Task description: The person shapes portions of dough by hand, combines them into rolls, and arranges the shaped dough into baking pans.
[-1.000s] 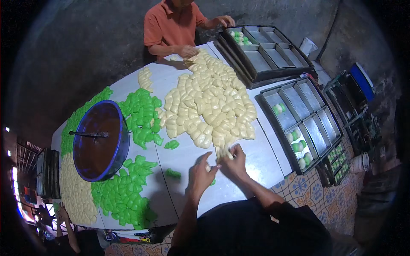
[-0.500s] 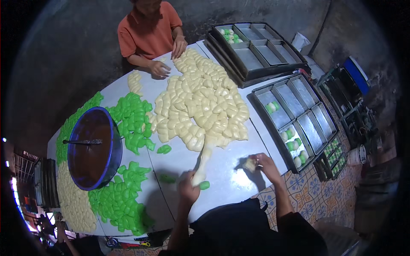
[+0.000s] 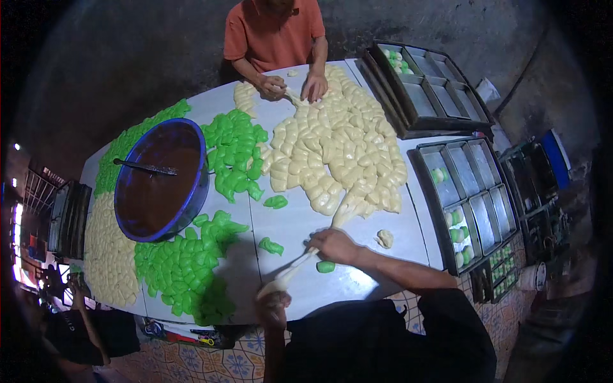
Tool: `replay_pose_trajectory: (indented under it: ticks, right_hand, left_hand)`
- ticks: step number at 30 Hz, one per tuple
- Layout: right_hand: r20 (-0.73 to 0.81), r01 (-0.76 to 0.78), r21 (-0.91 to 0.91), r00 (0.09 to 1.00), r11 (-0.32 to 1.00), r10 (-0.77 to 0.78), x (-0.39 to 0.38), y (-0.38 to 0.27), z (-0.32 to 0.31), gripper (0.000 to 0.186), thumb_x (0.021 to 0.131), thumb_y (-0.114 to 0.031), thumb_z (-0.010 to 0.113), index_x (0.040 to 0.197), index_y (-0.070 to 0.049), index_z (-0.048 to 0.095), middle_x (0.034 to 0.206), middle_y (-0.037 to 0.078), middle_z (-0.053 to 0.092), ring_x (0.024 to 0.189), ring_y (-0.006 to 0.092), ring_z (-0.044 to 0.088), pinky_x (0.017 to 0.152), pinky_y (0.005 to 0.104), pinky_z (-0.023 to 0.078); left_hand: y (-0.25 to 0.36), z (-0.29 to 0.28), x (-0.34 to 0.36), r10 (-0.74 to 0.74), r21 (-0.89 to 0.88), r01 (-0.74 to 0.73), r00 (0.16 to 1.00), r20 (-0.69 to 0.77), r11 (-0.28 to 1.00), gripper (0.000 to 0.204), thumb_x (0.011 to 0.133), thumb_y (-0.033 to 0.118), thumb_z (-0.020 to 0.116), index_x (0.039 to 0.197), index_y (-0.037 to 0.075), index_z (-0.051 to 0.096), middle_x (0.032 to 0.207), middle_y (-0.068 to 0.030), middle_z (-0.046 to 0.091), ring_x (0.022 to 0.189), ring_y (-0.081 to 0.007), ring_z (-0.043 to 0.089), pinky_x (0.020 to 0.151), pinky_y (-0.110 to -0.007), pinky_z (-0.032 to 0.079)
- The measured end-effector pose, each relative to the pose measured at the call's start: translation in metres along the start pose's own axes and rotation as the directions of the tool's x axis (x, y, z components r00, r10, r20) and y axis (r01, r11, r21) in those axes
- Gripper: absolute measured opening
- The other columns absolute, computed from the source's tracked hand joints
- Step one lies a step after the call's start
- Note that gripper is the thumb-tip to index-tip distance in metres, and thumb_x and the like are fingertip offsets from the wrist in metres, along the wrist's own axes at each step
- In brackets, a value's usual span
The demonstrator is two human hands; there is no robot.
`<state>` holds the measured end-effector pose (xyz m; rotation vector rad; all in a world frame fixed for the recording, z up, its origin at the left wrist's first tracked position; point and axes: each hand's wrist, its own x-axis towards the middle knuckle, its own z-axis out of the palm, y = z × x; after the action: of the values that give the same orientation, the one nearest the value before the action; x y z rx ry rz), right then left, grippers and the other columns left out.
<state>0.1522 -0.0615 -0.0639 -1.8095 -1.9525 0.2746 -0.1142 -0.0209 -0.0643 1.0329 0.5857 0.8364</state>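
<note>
My left hand [image 3: 271, 306] grips the lower end of a long stretched strand of cream dough [image 3: 348, 210] near the table's front edge. My right hand [image 3: 335, 246] is closed round that strand farther up, where it runs from the large spread of cream dough pieces [image 3: 335, 143]. A small loose cream lump [image 3: 384, 239] lies to the right of my right hand. A small green lump [image 3: 325, 266] lies just below it, and another [image 3: 271, 246] to its left.
A blue basin [image 3: 159, 179] of brown filling holds a utensil, among green [image 3: 188, 268] and cream dough [image 3: 108, 249]. Divided metal trays [image 3: 466, 198], [image 3: 428, 89] line the right side. A co-worker in orange [image 3: 271, 38] handles dough opposite; another person [image 3: 89, 332] is at lower left.
My right hand has put down its lump and now grips the strand. My left hand has moved down, stretching the dough. The co-worker's hands have shifted, a dough strand between them.
</note>
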Motion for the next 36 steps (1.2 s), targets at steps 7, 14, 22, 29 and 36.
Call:
replay_pose_trajectory:
  ticks: [7, 14, 22, 29, 36]
  right_hand:
    - [-0.135, 0.109, 0.574, 0.990, 0.812, -0.038, 0.006, -0.125, -0.028, 0.023, 0.072, -0.006, 0.066, 0.094, -0.002, 0.061, 0.089, 0.014, 0.059, 0.081, 0.0324, 0.061, 0.067, 0.0416, 0.050]
    - [-0.269, 0.235, 0.844, 0.963, 0.481, 0.001, 0.014, -0.154, -0.096, 0.021, 0.073, -0.001, 0.070, 0.092, 0.000, 0.063, 0.083, 0.013, 0.059, 0.077, 0.0292, 0.062, 0.064, 0.0373, 0.047]
    - [-0.155, 0.193, 0.901, 0.980, 0.390, -0.126, 0.020, -0.153, -0.037, 0.025, 0.082, -0.010, 0.067, 0.104, 0.000, 0.060, 0.098, 0.013, 0.062, 0.090, 0.0318, 0.064, 0.076, 0.0368, 0.051]
    - [0.028, -0.009, 0.995, 0.982, 0.100, -0.186, 0.036, -0.185, -0.020, 0.027, 0.080, -0.017, 0.071, 0.103, -0.006, 0.064, 0.102, 0.007, 0.064, 0.095, 0.0166, 0.060, 0.083, 0.0316, 0.048]
    - [0.198, -0.198, 0.976, 0.980, -0.089, -0.008, -0.060, -0.079, -0.118, 0.047, 0.087, -0.027, 0.064, 0.124, 0.001, 0.054, 0.117, 0.013, 0.059, 0.111, 0.0215, 0.053, 0.096, 0.0353, 0.040]
  left_hand:
    - [0.066, -0.057, 0.001, -0.233, -0.456, -0.009, 0.851, -0.471, 0.890, 0.017, 0.084, 0.025, 0.057, 0.082, 0.009, 0.054, 0.071, -0.0047, 0.056, 0.060, -0.0159, 0.054, 0.050, -0.029, 0.046]
    - [0.015, -0.145, -0.015, 0.378, 0.911, -0.112, 0.925, -0.051, 0.398, 0.014, 0.093, 0.018, 0.045, 0.082, 0.011, 0.052, 0.079, -0.0042, 0.054, 0.071, -0.0129, 0.053, 0.066, -0.022, 0.045]
    - [-0.008, -0.094, -0.015, 0.017, 0.969, -0.219, 0.975, 0.222, -0.115, 0.033, 0.092, 0.033, 0.050, 0.110, 0.007, 0.057, 0.095, -0.0115, 0.062, 0.087, -0.0261, 0.060, 0.078, -0.036, 0.049]
    - [0.024, -0.051, -0.001, -0.042, 0.951, -0.247, 0.965, 0.259, 0.189, 0.030, 0.091, 0.034, 0.053, 0.102, 0.008, 0.063, 0.093, -0.0144, 0.064, 0.084, -0.0272, 0.061, 0.076, -0.038, 0.047]
    - [0.002, -0.013, 0.011, 0.135, 0.883, -0.014, 0.989, -0.057, 0.470, 0.025, 0.083, 0.030, 0.067, 0.076, 0.006, 0.064, 0.066, -0.0124, 0.059, 0.066, -0.0311, 0.059, 0.068, -0.041, 0.044]
